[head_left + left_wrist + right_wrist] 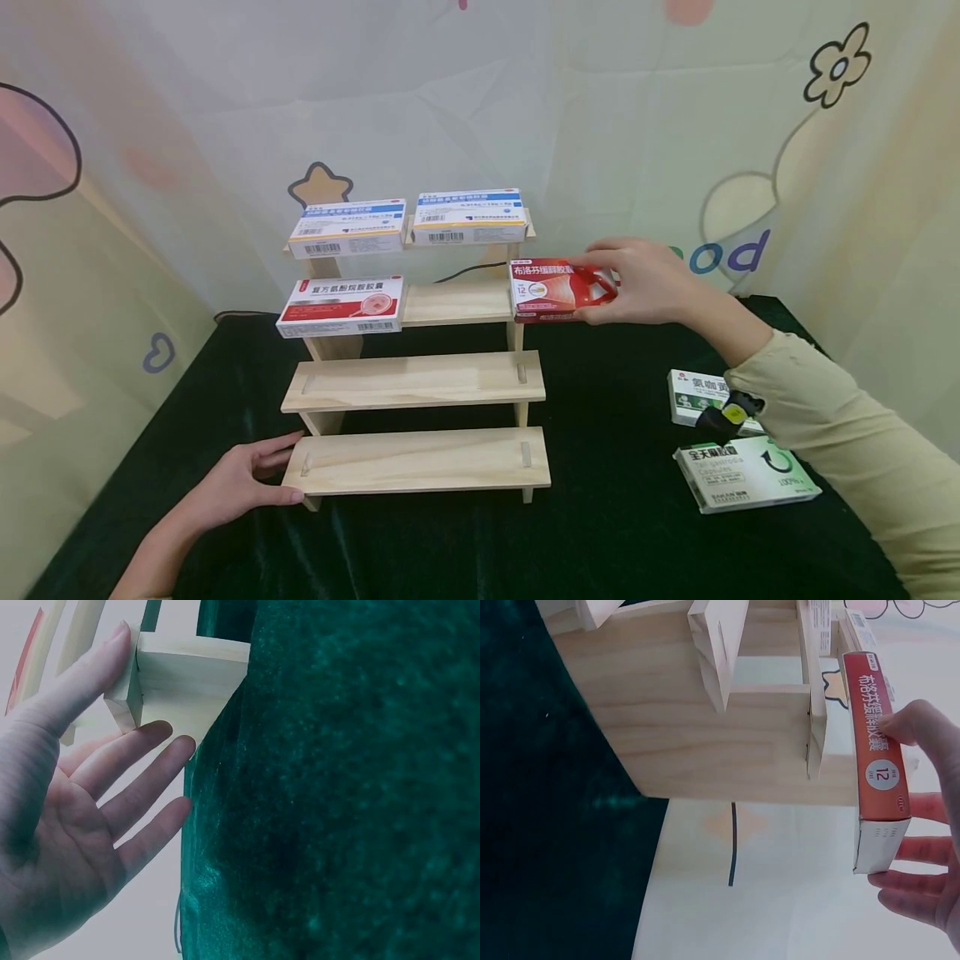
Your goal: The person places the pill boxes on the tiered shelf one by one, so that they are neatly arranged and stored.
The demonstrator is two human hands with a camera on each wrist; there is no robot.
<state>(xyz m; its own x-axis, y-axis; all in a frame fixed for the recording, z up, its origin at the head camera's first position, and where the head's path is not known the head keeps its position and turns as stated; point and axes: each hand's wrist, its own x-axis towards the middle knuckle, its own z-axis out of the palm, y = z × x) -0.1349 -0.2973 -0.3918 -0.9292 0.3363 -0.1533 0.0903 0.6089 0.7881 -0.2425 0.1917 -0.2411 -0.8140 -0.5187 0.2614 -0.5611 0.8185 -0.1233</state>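
My right hand grips a red medicine box by its right end, thumb on one side and fingers on the other. The box is at the right end of the second shelf from the top of a stepped wooden rack. In the right wrist view the red box overlaps the rack's side. My left hand holds the left end of the lowest shelf between thumb and fingertips. The left wrist view shows the thumb and index finger at opposite edges of that shelf end, the other fingers extended.
Two blue-and-white boxes lie on the top shelf. A red-and-white box lies at the left of the second shelf. On the dark green cloth, to the right, lie a green-and-white box and another box partly behind my right sleeve.
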